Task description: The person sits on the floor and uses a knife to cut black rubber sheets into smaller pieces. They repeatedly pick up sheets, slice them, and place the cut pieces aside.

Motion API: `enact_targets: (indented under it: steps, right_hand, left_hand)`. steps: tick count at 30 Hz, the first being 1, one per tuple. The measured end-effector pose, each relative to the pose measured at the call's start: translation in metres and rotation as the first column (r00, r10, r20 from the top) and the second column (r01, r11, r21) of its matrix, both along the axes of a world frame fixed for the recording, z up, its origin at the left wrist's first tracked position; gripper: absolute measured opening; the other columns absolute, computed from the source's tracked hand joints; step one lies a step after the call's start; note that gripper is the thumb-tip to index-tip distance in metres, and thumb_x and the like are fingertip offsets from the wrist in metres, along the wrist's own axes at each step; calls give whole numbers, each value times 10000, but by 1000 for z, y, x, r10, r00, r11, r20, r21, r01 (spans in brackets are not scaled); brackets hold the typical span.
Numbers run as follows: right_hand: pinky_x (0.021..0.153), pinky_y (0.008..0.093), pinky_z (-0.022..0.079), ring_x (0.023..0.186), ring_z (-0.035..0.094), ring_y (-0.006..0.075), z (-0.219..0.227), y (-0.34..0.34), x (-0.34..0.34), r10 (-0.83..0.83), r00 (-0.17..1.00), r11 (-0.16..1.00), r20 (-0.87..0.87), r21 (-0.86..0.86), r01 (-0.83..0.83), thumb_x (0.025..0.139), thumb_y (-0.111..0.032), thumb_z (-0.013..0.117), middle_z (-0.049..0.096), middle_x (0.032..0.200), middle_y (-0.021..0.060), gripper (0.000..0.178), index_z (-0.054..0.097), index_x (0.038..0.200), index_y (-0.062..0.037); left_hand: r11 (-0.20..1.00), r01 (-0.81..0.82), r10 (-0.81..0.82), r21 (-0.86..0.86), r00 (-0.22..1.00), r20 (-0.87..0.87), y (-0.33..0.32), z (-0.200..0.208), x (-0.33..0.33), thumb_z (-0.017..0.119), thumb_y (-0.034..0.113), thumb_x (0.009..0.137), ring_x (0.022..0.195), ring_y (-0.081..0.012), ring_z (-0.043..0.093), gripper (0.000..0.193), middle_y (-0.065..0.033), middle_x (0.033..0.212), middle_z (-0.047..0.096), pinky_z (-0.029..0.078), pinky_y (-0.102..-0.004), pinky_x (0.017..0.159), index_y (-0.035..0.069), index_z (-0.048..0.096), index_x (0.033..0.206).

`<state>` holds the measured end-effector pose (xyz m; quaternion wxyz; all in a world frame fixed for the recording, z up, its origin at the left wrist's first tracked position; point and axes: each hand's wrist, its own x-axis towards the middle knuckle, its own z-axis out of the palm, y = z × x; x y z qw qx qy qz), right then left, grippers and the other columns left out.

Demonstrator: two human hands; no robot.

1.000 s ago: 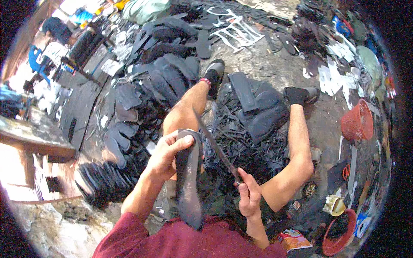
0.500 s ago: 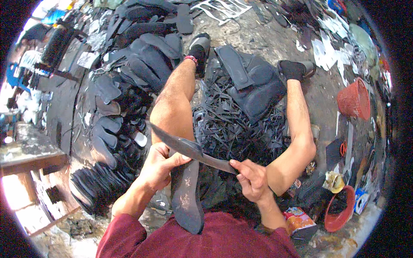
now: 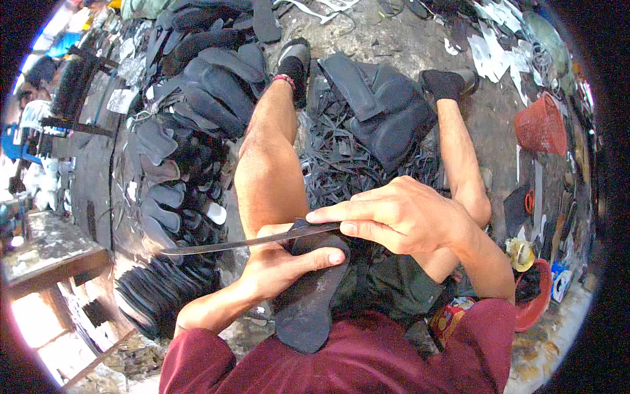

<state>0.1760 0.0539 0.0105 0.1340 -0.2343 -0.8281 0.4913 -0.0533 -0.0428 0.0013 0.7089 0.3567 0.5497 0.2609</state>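
My left hand (image 3: 279,266) is closed on a dark shoe sole (image 3: 308,315), its thumb lying across the top face. The sole's near, rounded end lies against the maroon shirt over my lap. In my right hand (image 3: 407,217) is a long, thin, slightly curved knife (image 3: 236,245), gripped at its right end with the index finger stretched along it. The blade crosses the far end of the sole and passes over my left hand, its tip pointing left. Its handle is hidden by my fingers.
Black trimmings (image 3: 338,164) heap between my legs, with dark padded sheets (image 3: 394,125) beyond. Stacked soles (image 3: 164,289) and other cut pieces lie left, near a wooden bench (image 3: 56,266). A red basket (image 3: 541,125) and a red tub (image 3: 545,295) stand right.
My right hand has moved up and left over the sole's far end. The knife has swung so its tip points lower left. The sole has shifted slightly right and my view has turned a little.
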Motion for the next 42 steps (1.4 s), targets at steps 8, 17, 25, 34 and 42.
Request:
enact_targets:
  steps: [8, 17, 25, 34, 42]
  right_hand:
    - [613, 211, 414, 653, 449, 50, 22, -59, 56, -643, 764, 634, 49, -525, 568, 1057, -261, 448, 576, 822, -27, 402, 555, 1373, -38]
    - [627, 224, 426, 679, 481, 72, -9, -116, 17, -865, 368, 498, -342, -683, 534, 1053, -187, 439, 608, 859, 24, 427, 468, 1437, -5]
    - [585, 382, 462, 630, 561, 287, -75, -184, 52, -843, 437, 412, -315, 145, 900, 925, -55, 559, 606, 774, 131, 344, 627, 1260, -18]
    - [549, 396, 482, 607, 577, 283, -40, -149, 65, -720, 687, 682, -92, 83, 726, 909, -137, 632, 535, 703, 82, 420, 611, 1326, -178]
    - [565, 411, 511, 638, 610, 305, -86, -76, -17, -769, 587, 566, -253, 156, 809, 924, -120, 552, 541, 772, 90, 491, 541, 1395, -255]
  left_hand:
    - [985, -161, 101, 66, 837, 538, -3, -19, -16, 694, 346, 830, 1258, -343, 533, 871, -234, 1376, 516, 425, -454, 1064, 2, 269, 1509]
    - [740, -668, 517, 78, 639, 569, 48, 30, 104, 678, 199, 916, 1013, -179, 627, 415, -52, 1124, 629, 502, -325, 922, 46, 522, 1270]
    - [782, -616, 580, -99, 659, 479, 40, 8, 105, 676, 246, 909, 1005, -196, 640, 364, -40, 1097, 666, 508, -352, 899, 74, 572, 1212]
    - [717, -696, 645, -44, 639, 419, 0, -32, 82, 591, 282, 933, 822, -235, 635, 207, -38, 844, 639, 535, -396, 859, 95, 625, 1017]
    - [794, -607, 585, 31, 777, 231, -6, -20, 90, 588, 161, 687, 777, -249, 661, 507, -103, 939, 646, 571, -358, 719, -14, 542, 1161]
